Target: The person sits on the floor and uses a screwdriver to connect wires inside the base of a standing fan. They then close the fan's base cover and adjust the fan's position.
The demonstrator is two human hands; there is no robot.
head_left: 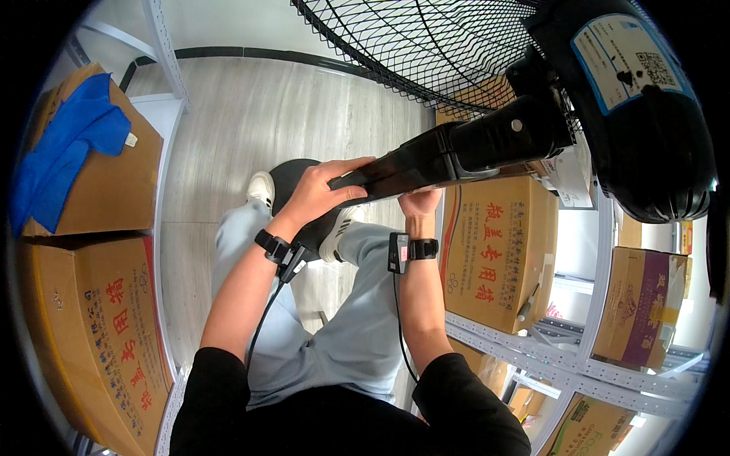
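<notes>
A large black pedestal fan [487, 144] fills the upper right, its control housing slanting down toward my legs. My left hand [325, 190] grips the lower end of that housing, thumb on the near side and fingers over the top. On the housing's right side, my right hand [420, 201] is closed against it from underneath, its fingers mostly hidden. The wire fan cage [426, 53] and the motor head [639, 129] with a white label stand above. A round black base [293, 173] rests on the floor by my shoes.
Metal shelving [169, 76] with cardboard boxes [99, 334] flanks me on the left, a blue cloth [76, 144] draped over one box. More shelves on the right hold a large carton [494, 251] close to my right forearm. Strapped wrist devices [398, 253] trail black cables.
</notes>
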